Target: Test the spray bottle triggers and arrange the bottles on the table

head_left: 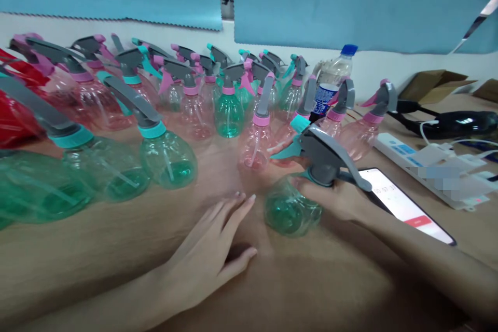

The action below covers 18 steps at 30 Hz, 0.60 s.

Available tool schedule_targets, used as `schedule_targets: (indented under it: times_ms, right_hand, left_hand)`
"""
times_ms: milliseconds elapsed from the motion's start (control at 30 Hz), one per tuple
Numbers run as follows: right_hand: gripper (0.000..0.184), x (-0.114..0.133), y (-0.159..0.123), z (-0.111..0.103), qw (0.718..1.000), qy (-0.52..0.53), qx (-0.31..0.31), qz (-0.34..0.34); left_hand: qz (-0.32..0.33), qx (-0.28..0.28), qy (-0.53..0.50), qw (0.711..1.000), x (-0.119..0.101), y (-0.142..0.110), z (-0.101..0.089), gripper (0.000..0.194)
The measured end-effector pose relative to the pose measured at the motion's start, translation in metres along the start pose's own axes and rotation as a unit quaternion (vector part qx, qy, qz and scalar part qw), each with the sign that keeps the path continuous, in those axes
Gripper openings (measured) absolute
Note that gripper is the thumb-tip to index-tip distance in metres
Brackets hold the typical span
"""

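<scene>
Centrally, right of the middle of the table [97, 251], the held bottle [290, 213], green with a grey spray head, sits in the right hand [332, 197]. Fingers and thumb close round its neck, just under the teal trigger [287, 149]; whether the base bears on the table cannot be told. The left hand [208, 251] spreads palm down beside it, holding nothing, fingers apart from the bottle.

Risks, as judged: a grip this high may let the base swing into the pink bottle [254, 149] just beyond; a finger pressing the trigger may release spray; a spill could run toward the phone [412, 212] and the power strip [408, 158].

The long axis is tilted — base toward lower left, head toward upper right. The teal nozzle [300, 124] faces left; the grey tail of the head slopes right, toward the phone.

Outward: green bottles [168, 158] at left, a crowd of pink and green sprayers behind — and a blue-capped bottle [337, 73] by the wall.
</scene>
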State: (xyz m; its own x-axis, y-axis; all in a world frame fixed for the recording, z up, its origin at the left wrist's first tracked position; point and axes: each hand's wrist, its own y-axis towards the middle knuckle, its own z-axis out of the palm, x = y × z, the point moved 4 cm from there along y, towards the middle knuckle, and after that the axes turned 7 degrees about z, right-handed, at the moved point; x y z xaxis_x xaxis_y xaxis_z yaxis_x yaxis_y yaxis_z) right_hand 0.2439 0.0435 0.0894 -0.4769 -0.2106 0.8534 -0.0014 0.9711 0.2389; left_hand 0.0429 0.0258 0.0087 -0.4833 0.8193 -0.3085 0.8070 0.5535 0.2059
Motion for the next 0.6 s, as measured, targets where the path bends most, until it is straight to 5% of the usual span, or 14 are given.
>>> schedule_targets:
  times_ms: [400,600]
  right_hand:
    - [0.018,-0.0057,-0.0067,-0.005,0.995,-0.056,-0.08,0.018]
    - [0.005,0.0013,-0.0006,-0.0006,0.999,-0.025,-0.022,0.013]
  left_hand:
    - [-0.001,0.011,0.003,1.0,0.0014,-0.0035,0.004,0.069]
    - [0.004,0.008,-0.006,1.0,0.0005,-0.0026,0.0029,0.067]
